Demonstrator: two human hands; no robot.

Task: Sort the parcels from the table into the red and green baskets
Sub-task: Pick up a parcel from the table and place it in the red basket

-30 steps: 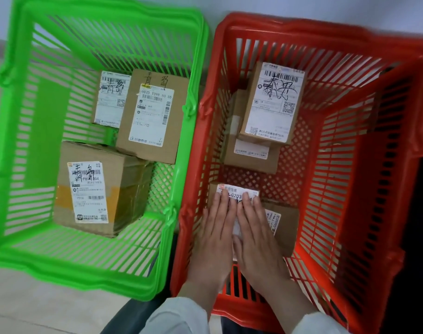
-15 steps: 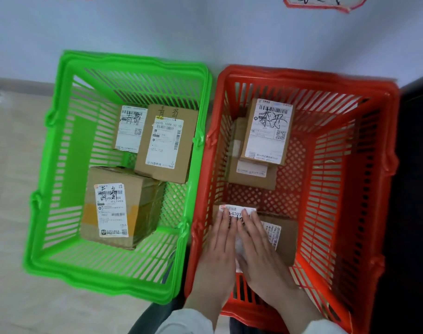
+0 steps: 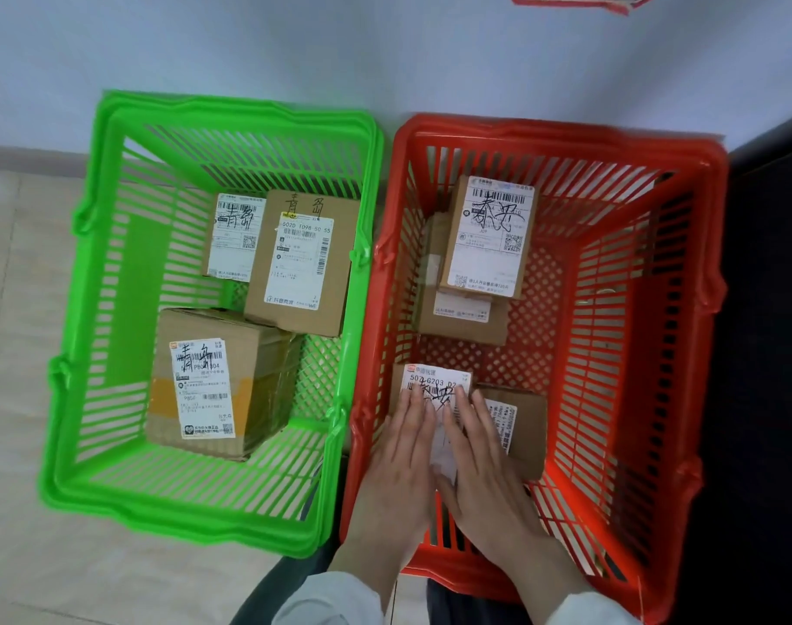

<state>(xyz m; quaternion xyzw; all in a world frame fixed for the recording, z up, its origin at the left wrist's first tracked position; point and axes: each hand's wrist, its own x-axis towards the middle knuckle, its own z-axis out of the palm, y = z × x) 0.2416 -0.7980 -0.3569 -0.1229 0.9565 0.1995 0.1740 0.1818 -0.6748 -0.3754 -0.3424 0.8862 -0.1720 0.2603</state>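
Note:
A red basket (image 3: 655, 309) stands on the right and a green basket (image 3: 114, 331) on the left, side by side on the floor. My left hand (image 3: 403, 453) and my right hand (image 3: 484, 462) lie flat with straight fingers on a small cardboard parcel (image 3: 527, 426) with a white label at the near left of the red basket. Two more parcels are stacked at the back of the red basket, the upper one (image 3: 488, 236) tilted on the lower (image 3: 461, 318). The green basket holds three parcels: a large box (image 3: 213, 381) and two flatter ones (image 3: 304, 263) (image 3: 234, 234).
The baskets stand against a pale wall (image 3: 385, 51) on a beige tiled floor (image 3: 10, 309). A dark surface (image 3: 768, 354) borders the red basket on the right. The right half of the red basket's floor is bare mesh.
The view has pulled back and up, so both baskets look smaller and the wall shows. Both hands stay flat on the parcel, slid slightly toward its near end.

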